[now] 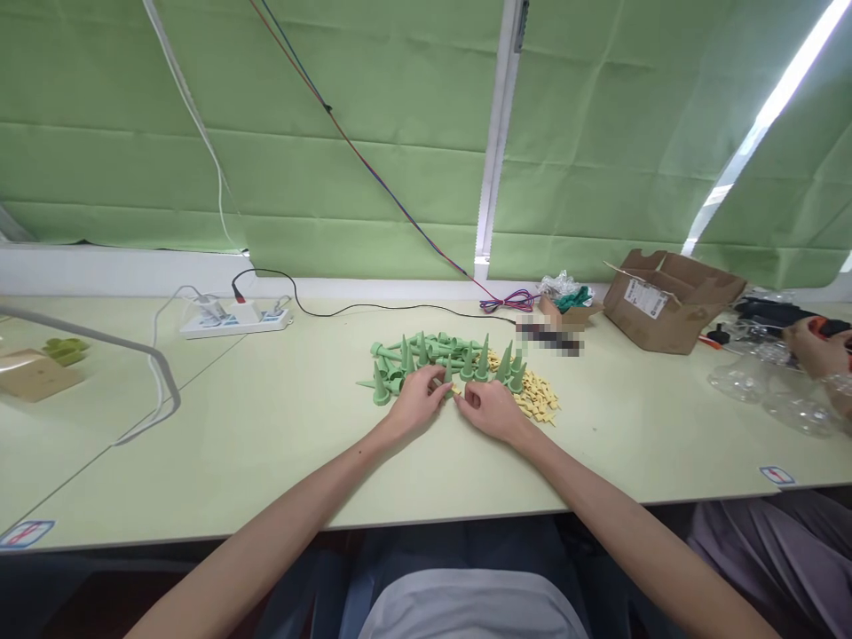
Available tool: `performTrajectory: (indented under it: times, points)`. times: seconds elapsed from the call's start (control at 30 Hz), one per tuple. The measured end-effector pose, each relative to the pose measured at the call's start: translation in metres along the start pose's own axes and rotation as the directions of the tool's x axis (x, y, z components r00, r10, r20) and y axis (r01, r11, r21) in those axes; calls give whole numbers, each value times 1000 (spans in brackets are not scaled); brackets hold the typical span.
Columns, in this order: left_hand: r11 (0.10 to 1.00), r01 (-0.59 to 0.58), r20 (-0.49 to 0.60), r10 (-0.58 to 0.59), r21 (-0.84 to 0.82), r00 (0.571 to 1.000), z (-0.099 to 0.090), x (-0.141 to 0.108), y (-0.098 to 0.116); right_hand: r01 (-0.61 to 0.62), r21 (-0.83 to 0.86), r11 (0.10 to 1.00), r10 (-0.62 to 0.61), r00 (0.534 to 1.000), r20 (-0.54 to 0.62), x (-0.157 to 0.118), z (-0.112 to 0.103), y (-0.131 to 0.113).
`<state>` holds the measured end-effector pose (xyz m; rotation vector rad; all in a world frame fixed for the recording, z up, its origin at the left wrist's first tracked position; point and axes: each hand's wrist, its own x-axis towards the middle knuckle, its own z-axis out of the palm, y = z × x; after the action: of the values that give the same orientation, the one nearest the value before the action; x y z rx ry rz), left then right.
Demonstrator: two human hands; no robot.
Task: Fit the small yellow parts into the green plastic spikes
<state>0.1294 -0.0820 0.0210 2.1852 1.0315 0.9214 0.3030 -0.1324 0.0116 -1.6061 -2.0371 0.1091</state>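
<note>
My left hand (419, 398) is closed, its thumb and fingers at the lower part of a small green cone (448, 365). Facing it, my right hand (491, 408) has its fingertips pinched at a small yellow piece (456, 390) by the cone's base. My fingers partly hide both parts. Behind my hands lies a heap of green cones (443, 344) with flared bases, many on their sides. Several stand upright, among them one cone (380, 389) left of my left hand. Flat yellow pieces (538, 397) are piled beyond and right of my right hand.
At the back left lies a white power strip (236, 323) with a black cable running right. An open cardboard box (669, 300) stands back right. At the right edge another person's hand (817, 348) is near a dark tool and clear plastic pieces (736, 380). A grey-white bar (99, 333) crosses the left.
</note>
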Motion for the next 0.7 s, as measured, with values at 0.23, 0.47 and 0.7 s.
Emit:
performTrajectory:
  times: [0.23,0.47,0.7]
  points:
    - [1000,21,-39,-21,-17,999,-2,-1,3,45,-109,993,-61,988,-142,-18,-24,15]
    - [997,7,-87,-1,74,996,-10,-1,4,-64,-228,972,28,987,-158,-47,-39,39]
    - [959,71,138,-112,274,984,-10,-6,-3,-193,-380,904,185,981,-58,-50,-39,43]
